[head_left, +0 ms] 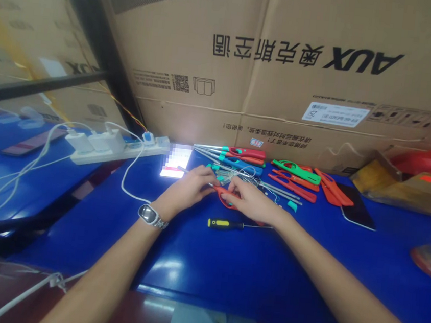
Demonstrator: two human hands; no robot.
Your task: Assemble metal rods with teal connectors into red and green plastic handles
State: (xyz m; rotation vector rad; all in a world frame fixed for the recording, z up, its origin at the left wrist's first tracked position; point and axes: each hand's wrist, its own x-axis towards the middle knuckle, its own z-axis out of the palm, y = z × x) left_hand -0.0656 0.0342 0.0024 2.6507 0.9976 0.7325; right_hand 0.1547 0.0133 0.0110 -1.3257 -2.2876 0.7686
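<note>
My left hand (193,187) is closed around the metal tube of a long-nosed lighter, whose tip pokes out at upper left. The lighter's orange-red handle (221,193) is pinched by my right hand (249,198), which hides part of it. Just below lies a screwdriver (225,224) with a black and yellow handle. Beyond my hands sits a pile of whole lighters (243,165) in red and blue, tubes pointing left. Loose metal tubes (279,191) and thin wires lie beside my right hand. Handle shells (293,184) in orange and green are farther right.
A lit phone (177,158) lies beyond my left hand; a dark phone (360,210) is at right. A white power strip (124,153) with plugs and cables runs along the left. A large cardboard box (284,97) stands behind the blue table (257,274).
</note>
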